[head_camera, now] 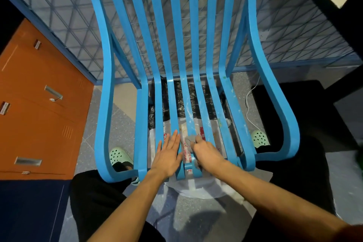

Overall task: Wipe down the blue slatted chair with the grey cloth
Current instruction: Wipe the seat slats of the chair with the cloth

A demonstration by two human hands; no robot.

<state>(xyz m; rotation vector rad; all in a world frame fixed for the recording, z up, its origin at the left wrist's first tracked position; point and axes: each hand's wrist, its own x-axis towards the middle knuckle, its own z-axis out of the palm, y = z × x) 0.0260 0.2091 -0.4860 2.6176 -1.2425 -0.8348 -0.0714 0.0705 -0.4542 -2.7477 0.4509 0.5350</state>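
Note:
The blue slatted chair [176, 49] fills the middle of the view, its back rising away from me and its seat slats running toward my knees. White smears and specks mark the centre and right seat slats. My left hand [169, 153] lies flat on the left seat slats near the front edge, fingers spread, holding nothing. My right hand [206, 153] is closed on the grey cloth [191, 139], pressed onto a centre seat slat. Only a small bunch of the cloth shows past my fingers.
An orange metal locker [39, 104] stands close on the left. A blue-framed wire mesh [294, 31] runs behind the chair. Plastic bags [196, 186] lie on the floor under the seat. My feet in green clogs [118, 156] flank the chair. A white cable [248, 104] trails at right.

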